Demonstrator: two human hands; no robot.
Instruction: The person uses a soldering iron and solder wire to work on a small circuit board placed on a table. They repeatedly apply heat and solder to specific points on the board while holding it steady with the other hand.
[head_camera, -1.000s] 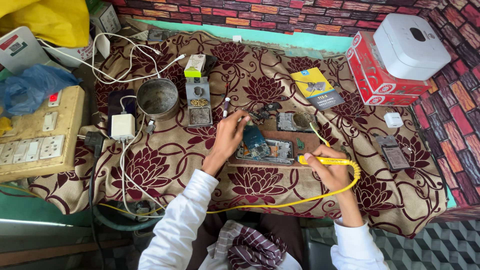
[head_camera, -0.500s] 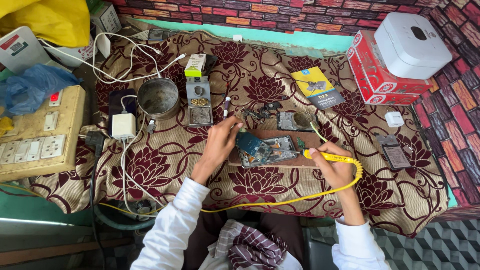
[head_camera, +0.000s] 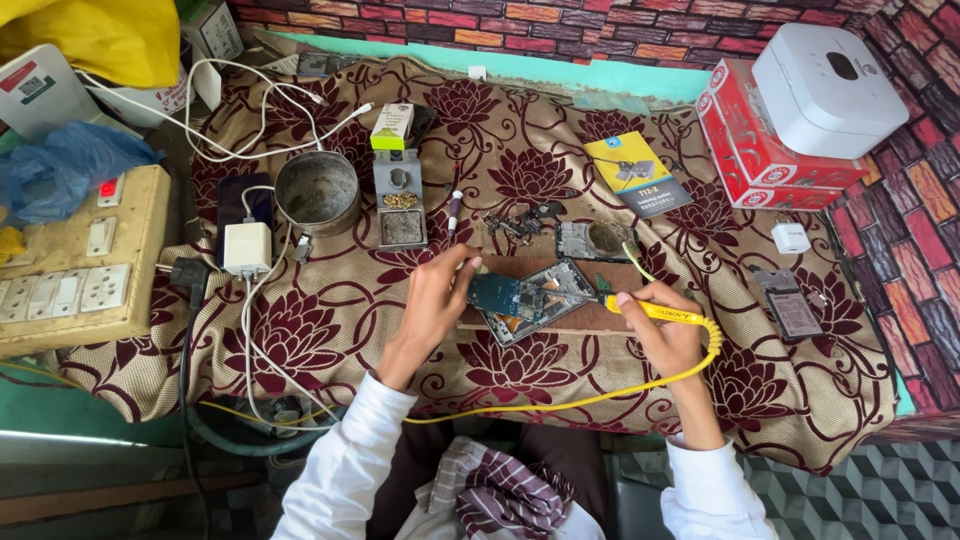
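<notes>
An opened phone with its circuit board (head_camera: 530, 297) lies tilted on a small wooden board (head_camera: 590, 318) in the middle of the flowered cloth. My left hand (head_camera: 432, 303) rests at its left end, fingers on the board's edge; whether something thin is pinched in them is unclear. My right hand (head_camera: 662, 332) grips a yellow soldering iron (head_camera: 660, 313) like a pen, its tip pointing at the phone's right side. The iron's yellow cable (head_camera: 560, 403) loops down and leftwards across the cloth.
Behind the phone stand a round metal tin (head_camera: 317, 192), a solder tip-cleaner stand (head_camera: 400, 200), loose phone parts (head_camera: 520, 222) and a yellow-blue booklet (head_camera: 637, 172). A charger with white cables (head_camera: 246, 247) and a switchboard (head_camera: 70, 262) are left. Red boxes with a white device (head_camera: 790, 120) are at right.
The phone has been turned to a slant on the wooden board. My left hand slid left to its end; my right hand with the iron shifted slightly toward its right side.
</notes>
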